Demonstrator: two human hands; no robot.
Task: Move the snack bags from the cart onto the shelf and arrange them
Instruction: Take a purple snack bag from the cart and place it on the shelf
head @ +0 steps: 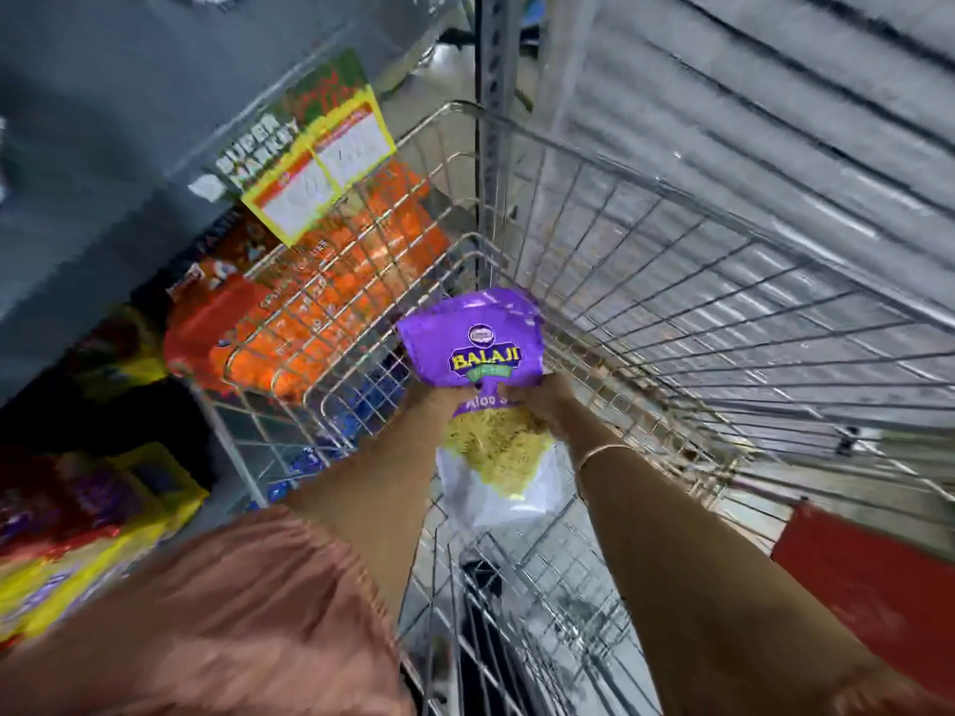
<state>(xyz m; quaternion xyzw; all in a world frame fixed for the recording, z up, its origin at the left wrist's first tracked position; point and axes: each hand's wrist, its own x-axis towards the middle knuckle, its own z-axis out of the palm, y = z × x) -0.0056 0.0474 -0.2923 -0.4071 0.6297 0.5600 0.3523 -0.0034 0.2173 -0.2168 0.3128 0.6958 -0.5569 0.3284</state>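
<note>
A purple snack bag (473, 348) with yellow noodles showing through its clear lower half hangs inside the wire cart (672, 281). My left hand (439, 400) grips its left side and my right hand (542, 400) grips its right side, both at mid-height of the bag. The bag stands upright, held above the cart's floor. A thin bangle circles my right wrist. To the left the grey shelf (129, 162) carries orange snack bags (330, 281) behind the cart's wire wall.
A yellow price card (315, 167) hangs from the shelf edge. Lower shelves at the left hold red, yellow and purple packs (77, 524). Blue packs (356, 400) show through the cart's left wall. A corrugated metal shutter (749, 121) stands on the right; a red panel (868, 581) sits at the cart's near right.
</note>
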